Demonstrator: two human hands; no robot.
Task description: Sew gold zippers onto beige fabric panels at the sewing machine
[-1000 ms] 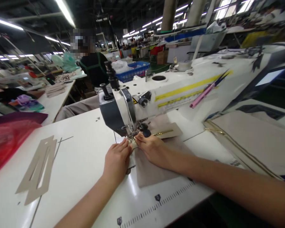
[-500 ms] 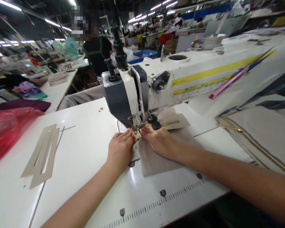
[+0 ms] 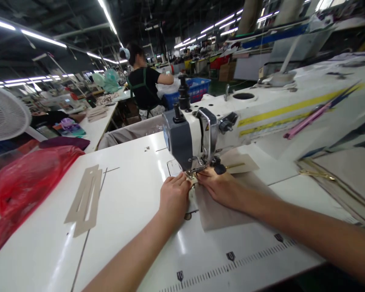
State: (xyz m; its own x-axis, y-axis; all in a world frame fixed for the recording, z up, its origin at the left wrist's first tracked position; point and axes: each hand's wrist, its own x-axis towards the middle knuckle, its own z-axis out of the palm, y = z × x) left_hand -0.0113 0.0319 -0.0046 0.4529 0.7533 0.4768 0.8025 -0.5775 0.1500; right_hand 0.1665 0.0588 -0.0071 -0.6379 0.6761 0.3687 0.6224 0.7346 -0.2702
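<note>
1. Left hand point(image 3: 175, 197) down on the table point(image 3: 134, 194), just left of the presser foot point(image 3: 197, 168); back of hand up, fingers drawn close together, tips right beside the foot. Pinching or only pressing: cannot tell, undersides hidden.
2. Right hand point(image 3: 222, 188) on the other side of the foot, fingers together and stretched toward it, resting over the beige cloth point(image 3: 220, 215). Pinching or flat: cannot tell here either.
3. Beige cloth flat on the table, below and right of the foot, partly covered by right hand and forearm.
4. Behind the right hand, a beige flap point(image 3: 247, 163) with a gold zip point(image 3: 235, 166) along it.
5. Sewing machine point(image 3: 182, 140) over both hands; pink-handled tool point(image 3: 307, 120) slanting across the arm's front, near a yellow stripe point(image 3: 267, 112).
6. Printed ruler marks point(image 3: 213, 272) along the table's near edge.
7. Far left on the table: slotted beige strips point(image 3: 94, 198), overlapping; beyond, a red plastic bag point(image 3: 36, 178) and a white fan point(image 3: 6, 111).
8. At right, more beige pieces point(image 3: 349, 168), with gold metal at the edge.
9. Further back: co-worker point(image 3: 143, 87) in black, beside a blue crate point(image 3: 197, 90).
</note>
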